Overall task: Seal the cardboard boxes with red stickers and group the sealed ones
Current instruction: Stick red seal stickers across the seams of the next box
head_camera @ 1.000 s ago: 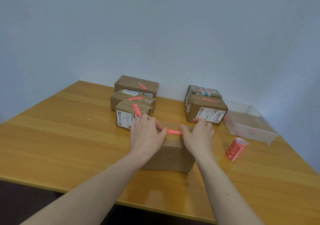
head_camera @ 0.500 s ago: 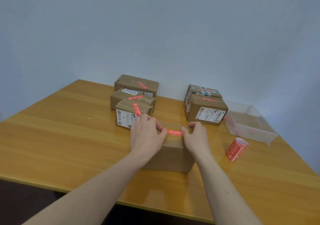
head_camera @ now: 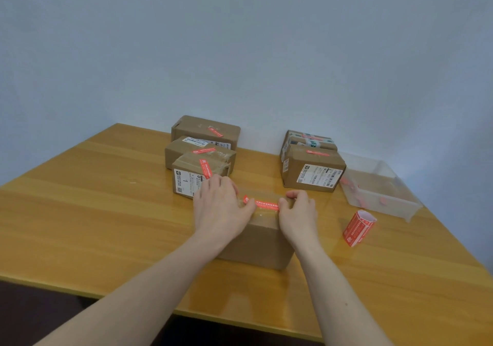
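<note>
A cardboard box (head_camera: 262, 241) sits on the wooden table (head_camera: 106, 212) under both hands, a red sticker (head_camera: 262, 203) lying flat across its top. Since a second ago the right hand (head_camera: 298, 215) has drawn its fingers back from the far edge and now curls them at the sticker's right end. The left hand (head_camera: 220, 207) stays put, fingers relaxed and pressing the left end. Both forearms reach forward, palms down. Beyond the left hand stand three stickered boxes (head_camera: 202, 156); beyond the right hand, two more (head_camera: 312, 164). To the right of the right hand stands one sticker roll (head_camera: 358, 228), with one clear tray (head_camera: 378, 185) beyond it.
</note>
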